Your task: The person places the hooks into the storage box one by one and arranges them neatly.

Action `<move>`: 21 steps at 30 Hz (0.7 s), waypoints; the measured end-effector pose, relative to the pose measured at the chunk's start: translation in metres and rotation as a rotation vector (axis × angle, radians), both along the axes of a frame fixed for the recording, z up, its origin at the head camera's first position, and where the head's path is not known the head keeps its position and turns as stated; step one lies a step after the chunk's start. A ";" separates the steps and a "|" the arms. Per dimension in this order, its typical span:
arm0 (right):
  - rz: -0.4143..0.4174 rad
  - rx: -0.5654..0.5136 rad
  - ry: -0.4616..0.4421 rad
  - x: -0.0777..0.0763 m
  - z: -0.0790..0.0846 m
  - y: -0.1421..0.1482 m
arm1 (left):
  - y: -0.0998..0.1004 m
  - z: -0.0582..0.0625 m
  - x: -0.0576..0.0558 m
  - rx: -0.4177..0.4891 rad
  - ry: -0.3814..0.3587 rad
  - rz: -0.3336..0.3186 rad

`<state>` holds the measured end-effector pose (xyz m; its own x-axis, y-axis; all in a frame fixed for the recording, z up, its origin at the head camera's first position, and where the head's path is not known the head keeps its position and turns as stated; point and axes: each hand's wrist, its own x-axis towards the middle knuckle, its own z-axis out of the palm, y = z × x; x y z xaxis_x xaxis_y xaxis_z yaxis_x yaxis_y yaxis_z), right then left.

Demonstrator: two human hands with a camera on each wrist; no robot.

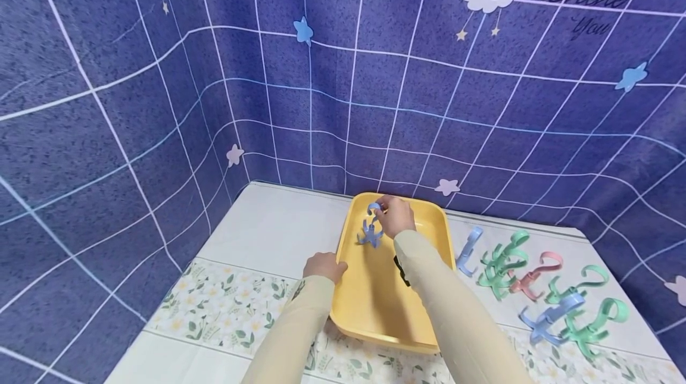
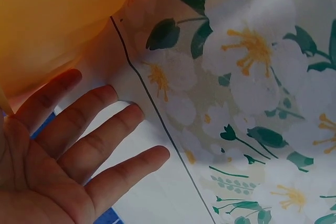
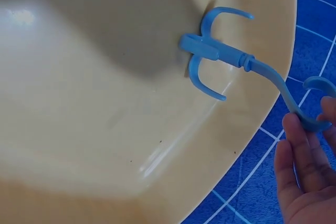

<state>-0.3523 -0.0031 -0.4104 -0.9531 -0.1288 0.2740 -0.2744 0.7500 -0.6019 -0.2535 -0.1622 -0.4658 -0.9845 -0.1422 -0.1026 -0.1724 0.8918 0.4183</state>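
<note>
My right hand (image 1: 396,216) pinches the curved top of a blue plastic hook (image 3: 270,72) between thumb and fingers. This hook has several curled prongs, which hang low inside the yellow basin (image 1: 370,306) near its far left corner. In the right wrist view the prongs lean close over the basin's floor. At the basin's left rim, my left hand (image 1: 323,266) holds on with its thumb over the edge. Its fingers (image 2: 100,142) reach outside, below the wall, as the left wrist view shows.
Right of the basin lie several similar hooks: a blue one (image 1: 470,251), green ones (image 1: 504,262), a pink one (image 1: 536,277) and another blue one (image 1: 552,318). A black object (image 1: 401,271) in the basin is partly behind my right sleeve. Blue patterned curtain (image 1: 332,104) stands behind the flowered table cover (image 1: 230,300).
</note>
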 end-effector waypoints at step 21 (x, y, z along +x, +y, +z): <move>0.071 0.081 -0.021 -0.001 0.008 0.001 | -0.001 -0.008 -0.005 -0.006 0.019 -0.002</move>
<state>-0.3532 -0.0023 -0.4024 -0.9462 -0.2169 0.2402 -0.3165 0.7755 -0.5462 -0.2582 -0.1635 -0.4738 -0.9866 -0.1409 -0.0828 -0.1627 0.8949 0.4157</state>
